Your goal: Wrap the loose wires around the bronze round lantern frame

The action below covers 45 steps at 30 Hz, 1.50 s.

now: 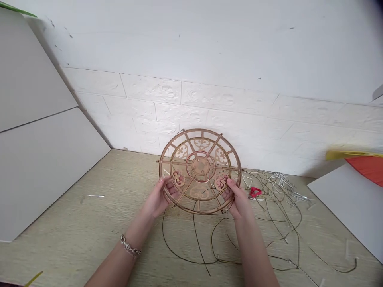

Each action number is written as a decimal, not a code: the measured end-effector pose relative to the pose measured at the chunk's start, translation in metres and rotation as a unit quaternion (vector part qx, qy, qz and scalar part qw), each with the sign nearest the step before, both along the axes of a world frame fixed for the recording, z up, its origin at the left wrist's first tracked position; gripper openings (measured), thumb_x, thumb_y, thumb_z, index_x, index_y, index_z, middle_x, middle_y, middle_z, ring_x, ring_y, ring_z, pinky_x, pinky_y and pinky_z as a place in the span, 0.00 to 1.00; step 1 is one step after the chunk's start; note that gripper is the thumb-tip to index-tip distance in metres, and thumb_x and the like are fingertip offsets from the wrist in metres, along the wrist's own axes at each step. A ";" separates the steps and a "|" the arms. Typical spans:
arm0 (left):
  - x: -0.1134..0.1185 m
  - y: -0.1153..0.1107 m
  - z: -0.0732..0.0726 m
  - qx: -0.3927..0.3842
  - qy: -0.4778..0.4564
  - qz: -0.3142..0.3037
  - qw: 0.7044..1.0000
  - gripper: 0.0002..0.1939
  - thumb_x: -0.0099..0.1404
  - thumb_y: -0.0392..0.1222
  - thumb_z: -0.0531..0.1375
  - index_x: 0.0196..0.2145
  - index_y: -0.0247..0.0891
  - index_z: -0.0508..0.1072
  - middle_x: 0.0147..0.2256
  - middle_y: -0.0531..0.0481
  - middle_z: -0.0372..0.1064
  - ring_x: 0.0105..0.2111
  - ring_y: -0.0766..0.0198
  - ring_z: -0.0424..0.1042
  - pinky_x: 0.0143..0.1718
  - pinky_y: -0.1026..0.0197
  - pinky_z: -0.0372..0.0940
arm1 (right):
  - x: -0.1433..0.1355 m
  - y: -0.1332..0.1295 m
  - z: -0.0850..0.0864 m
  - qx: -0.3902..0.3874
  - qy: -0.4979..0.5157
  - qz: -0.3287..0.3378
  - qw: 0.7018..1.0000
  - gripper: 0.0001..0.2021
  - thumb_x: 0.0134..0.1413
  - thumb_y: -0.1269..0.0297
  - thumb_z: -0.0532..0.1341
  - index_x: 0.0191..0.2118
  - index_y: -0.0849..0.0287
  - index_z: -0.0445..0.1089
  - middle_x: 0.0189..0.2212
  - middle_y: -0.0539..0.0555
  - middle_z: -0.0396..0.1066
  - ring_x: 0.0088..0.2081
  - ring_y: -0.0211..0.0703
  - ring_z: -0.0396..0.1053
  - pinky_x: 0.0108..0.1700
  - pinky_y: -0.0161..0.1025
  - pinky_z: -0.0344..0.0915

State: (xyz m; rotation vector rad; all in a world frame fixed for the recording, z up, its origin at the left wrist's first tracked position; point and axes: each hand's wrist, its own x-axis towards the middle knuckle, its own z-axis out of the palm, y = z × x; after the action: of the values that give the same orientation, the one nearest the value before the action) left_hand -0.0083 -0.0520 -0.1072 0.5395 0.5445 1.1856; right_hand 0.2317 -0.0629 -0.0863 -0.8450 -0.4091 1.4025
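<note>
A round copper-coloured openwork frame point(201, 164), with spokes, rings and scroll ornaments, is held up in the middle, its face tilted toward me. My left hand point(160, 196) grips its lower left rim, thumb in front and fingers behind. On the lower right, my right hand point(237, 199) holds the rim the same way, its thumb near a scroll ornament. Thin dark wires point(191, 261) curve over the table below the frame. My left wrist wears a silver chain bracelet.
Tangled wires point(279, 203), white ties point(281, 180) and a red piece point(255, 192) lie on the table point(119, 223) at right. White panels point(50, 171) flank the left; a brick-patterned wall point(233, 123) stands behind. Red and yellow material point(366, 169) is at far right.
</note>
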 end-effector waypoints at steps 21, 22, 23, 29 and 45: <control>0.033 -0.017 0.009 -0.089 0.063 0.169 0.980 0.10 0.48 0.36 0.65 0.32 0.37 0.73 0.32 0.51 0.74 0.29 0.69 0.72 0.31 0.67 0.67 | -0.071 -0.007 -0.014 0.020 0.037 0.021 0.999 0.12 0.40 0.62 0.66 0.34 0.53 0.67 0.38 0.46 0.70 0.26 0.31 0.64 0.32 0.34 0.66; 0.033 -0.017 0.009 -0.091 0.066 0.172 0.979 0.10 0.48 0.36 0.65 0.32 0.37 0.74 0.32 0.51 0.74 0.28 0.69 0.72 0.30 0.68 0.67 | -0.072 -0.007 -0.015 0.018 0.020 0.010 1.000 0.13 0.40 0.62 0.66 0.36 0.52 0.67 0.40 0.46 0.69 0.31 0.33 0.66 0.34 0.34 0.66; 0.032 -0.016 0.009 -0.091 0.067 0.173 0.978 0.10 0.49 0.36 0.65 0.32 0.36 0.74 0.32 0.51 0.74 0.28 0.69 0.72 0.29 0.68 0.67 | -0.072 -0.008 -0.016 0.016 -0.004 -0.009 1.000 0.15 0.41 0.60 0.66 0.39 0.51 0.66 0.43 0.47 0.68 0.36 0.35 0.67 0.36 0.34 0.66; 0.027 -0.014 0.011 -0.094 0.062 0.163 0.980 0.09 0.50 0.37 0.64 0.32 0.35 0.73 0.33 0.50 0.74 0.25 0.71 0.71 0.27 0.69 0.67 | -0.061 -0.031 -0.003 0.053 -0.362 -0.301 0.881 0.32 0.49 0.59 0.60 0.59 0.48 0.46 0.60 0.53 0.44 0.58 0.43 0.48 0.54 0.43 0.54; 0.021 -0.010 0.011 -0.091 0.054 0.172 0.979 0.05 0.54 0.32 0.61 0.31 0.34 0.73 0.30 0.50 0.73 0.21 0.73 0.67 0.19 0.72 0.63 | -0.077 -0.018 0.029 0.331 -0.860 -0.015 0.389 0.08 0.56 0.71 0.53 0.30 0.56 0.68 0.26 0.48 0.65 0.32 0.38 0.62 0.53 0.46 0.43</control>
State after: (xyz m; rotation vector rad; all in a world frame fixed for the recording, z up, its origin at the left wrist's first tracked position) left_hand 0.0129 -0.0619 -0.0963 0.3616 0.8563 1.4200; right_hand 0.1543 -0.0812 -0.0572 -1.2675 -2.3081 -0.4121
